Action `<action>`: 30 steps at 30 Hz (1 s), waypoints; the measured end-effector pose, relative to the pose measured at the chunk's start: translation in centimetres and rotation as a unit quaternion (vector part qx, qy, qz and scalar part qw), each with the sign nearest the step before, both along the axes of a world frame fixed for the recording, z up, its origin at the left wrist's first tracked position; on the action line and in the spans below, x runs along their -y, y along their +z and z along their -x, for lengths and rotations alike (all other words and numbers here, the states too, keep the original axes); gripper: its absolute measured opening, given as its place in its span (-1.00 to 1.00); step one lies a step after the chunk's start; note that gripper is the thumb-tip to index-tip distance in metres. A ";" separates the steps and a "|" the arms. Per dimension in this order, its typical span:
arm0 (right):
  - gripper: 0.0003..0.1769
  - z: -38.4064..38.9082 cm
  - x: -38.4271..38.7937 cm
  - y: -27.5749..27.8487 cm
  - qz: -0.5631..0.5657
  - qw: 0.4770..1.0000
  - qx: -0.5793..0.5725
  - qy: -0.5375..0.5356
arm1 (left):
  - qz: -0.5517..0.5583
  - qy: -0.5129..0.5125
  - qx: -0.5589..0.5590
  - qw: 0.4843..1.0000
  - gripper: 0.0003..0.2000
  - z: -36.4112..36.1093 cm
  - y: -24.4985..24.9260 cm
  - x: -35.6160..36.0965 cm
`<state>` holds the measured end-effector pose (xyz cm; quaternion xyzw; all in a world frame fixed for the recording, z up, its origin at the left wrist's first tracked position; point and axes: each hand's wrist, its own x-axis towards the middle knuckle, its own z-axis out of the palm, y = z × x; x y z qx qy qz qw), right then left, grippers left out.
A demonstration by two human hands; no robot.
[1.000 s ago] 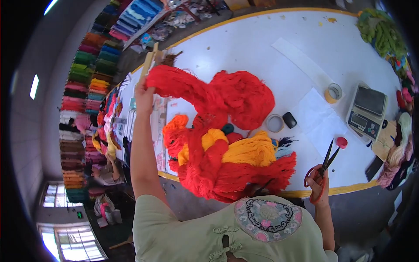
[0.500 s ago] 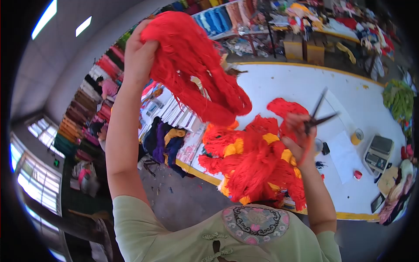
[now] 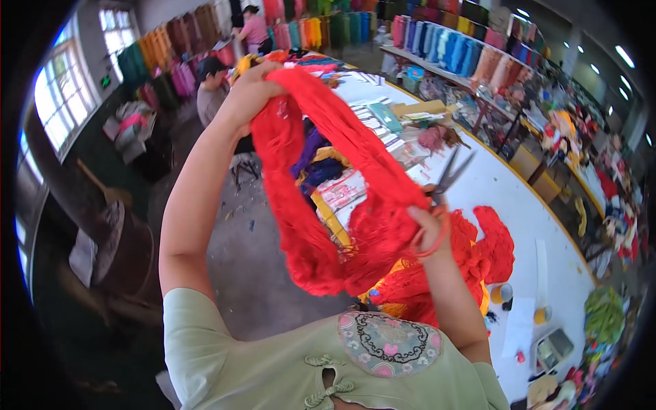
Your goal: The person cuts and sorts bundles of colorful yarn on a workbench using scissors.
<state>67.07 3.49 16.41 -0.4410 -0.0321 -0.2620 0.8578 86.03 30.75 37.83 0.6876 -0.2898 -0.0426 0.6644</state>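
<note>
My left hand, raised high, is closed round the top of a big looped skein of red yarn. The skein hangs as an open ring, with the floor and table showing through it. My right hand holds black-bladed scissors with red handles, blades parted and pointing up and away. Its fingers are right at the skein's right side. Below that hand, a heap of red and yellow yarn lies on the white table, partly hidden by my forearm.
A scale, small jars and paper lie on the table's right side. Dark purple and yellow yarn shows through the skein. One person sits beyond my left arm; another stands farther back. Racks of coloured skeins line the walls.
My view has swung left. My right hand, with the scissors, has moved from over the heap to the skein's side. The skein now hangs spread into an open loop.
</note>
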 end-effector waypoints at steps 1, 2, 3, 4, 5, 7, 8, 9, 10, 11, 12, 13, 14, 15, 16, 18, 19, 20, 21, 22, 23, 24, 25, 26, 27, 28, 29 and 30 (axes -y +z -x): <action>-0.46 0.9 0.0 2.7 -0.023 0.999 0.003 0.033 | 0.007 -0.016 -0.014 1.000 -0.74 -0.8 -1.8 -2.6; -0.49 1.1 0.8 4.1 0.026 0.999 -0.008 0.023 | -0.022 -0.015 -0.012 1.000 -0.73 -1.2 -3.8 -4.8; -0.49 1.4 1.1 5.7 0.047 0.998 -0.009 0.030 | -0.051 -0.014 -0.011 0.999 -0.73 -1.4 -5.8 -6.7; -0.50 1.5 1.3 7.2 0.068 0.997 -0.010 0.038 | -0.080 -0.014 -0.010 0.997 -0.73 -1.0 -7.2 -8.2; -0.50 1.4 1.2 8.6 0.095 0.995 -0.014 0.039 | -0.061 -0.031 -0.058 0.996 -0.72 -0.4 -7.9 -9.3; -0.50 1.0 0.9 11.2 0.146 0.988 -0.020 0.038 | -0.021 -0.070 -0.149 0.986 -0.70 0.5 -8.6 -11.0; -0.50 0.8 0.4 12.9 0.177 0.983 -0.018 0.040 | -0.003 -0.048 -0.133 0.990 -0.69 0.6 -8.1 -11.5; -0.50 0.6 -0.2 14.9 0.206 0.978 -0.014 0.042 | 0.014 -0.026 -0.116 0.993 -0.67 0.5 -6.8 -12.1; -0.50 0.4 -0.8 17.0 0.233 0.971 -0.009 0.043 | 0.029 -0.004 -0.098 0.995 -0.65 0.3 -5.2 -12.7; -0.51 0.2 -1.7 19.3 0.255 0.966 -0.002 0.047 | 0.054 0.040 -0.014 0.998 -0.65 0.3 -3.4 -13.6; -0.52 0.1 -2.7 21.5 0.276 0.960 0.006 0.048 | 0.077 0.082 0.072 0.991 -0.64 0.6 -1.3 -14.4; -0.52 -0.1 -3.5 22.9 0.297 0.954 0.013 0.046 | -0.001 0.345 0.323 0.881 -0.68 3.0 0.7 -14.0; -0.52 -0.2 -4.0 23.4 0.316 0.948 0.011 0.033 | -0.077 0.558 0.521 0.641 -0.72 5.8 1.0 -13.0; -0.52 -0.2 -4.6 23.7 0.337 0.941 0.006 0.021 | 0.015 0.493 0.525 0.694 -0.74 7.8 -1.3 -12.1; -0.52 -0.2 -5.0 23.9 0.359 0.933 0.000 0.011 | 0.106 0.422 0.520 0.735 -0.77 10.1 -4.7 -11.3; -0.47 -0.5 -4.9 21.1 0.385 0.923 -0.012 0.005 | 0.181 0.278 0.491 0.806 -0.75 11.8 -10.6 -4.7; -0.47 -0.2 -5.0 19.3 0.365 0.929 -0.046 0.028 | 0.001 0.246 0.331 0.911 -0.76 12.2 -13.9 -1.9; -0.48 0.1 -4.9 17.6 0.344 0.934 -0.077 0.051 | -0.171 0.087 0.072 0.979 -0.52 11.2 -15.5 0.2; -0.48 0.3 -4.7 15.8 0.326 0.939 -0.100 0.052 | -0.210 0.019 0.095 0.973 -0.35 8.6 -20.0 1.4; -0.48 0.5 -4.3 14.0 0.307 0.942 -0.123 0.053 | -0.158 -0.032 0.090 0.983 -0.22 7.6 -22.0 1.3; -0.47 0.7 -3.6 12.0 0.307 0.938 -0.152 0.053 | -0.108 -0.087 0.081 0.987 -0.08 6.6 -24.0 1.2; -0.46 1.0 -2.9 10.1 0.304 0.934 -0.181 0.053 | 0.032 -0.124 0.042 0.991 0.02 6.4 -24.3 0.7; -0.46 1.4 -3.0 8.7 0.318 0.926 -0.198 0.054 | 0.196 -0.171 0.071 0.963 0.08 5.8 -25.5 1.4; -0.45 1.9 -3.2 7.1 0.329 0.917 -0.218 0.055 | 0.314 -0.198 -0.002 0.929 0.05 6.4 -24.4 1.9; -0.46 2.2 -3.2 5.2 0.372 0.905 -0.199 0.057 | 0.422 -0.220 -0.078 0.876 0.04 7.4 -23.1 2.7; -0.48 2.7 -3.5 3.8 0.347 0.915 -0.195 0.064 | 0.520 -0.235 -0.155 0.806 0.05 8.5 -21.8 3.2; -0.50 3.1 -3.9 2.7 0.322 0.925 -0.190 0.070 | 0.535 -0.245 -0.205 0.782 0.03 9.2 -20.9 3.5; -0.52 3.6 -4.2 1.9 0.298 0.934 -0.183 0.075 | 0.548 -0.254 -0.254 0.756 0.02 9.8 -20.1 3.9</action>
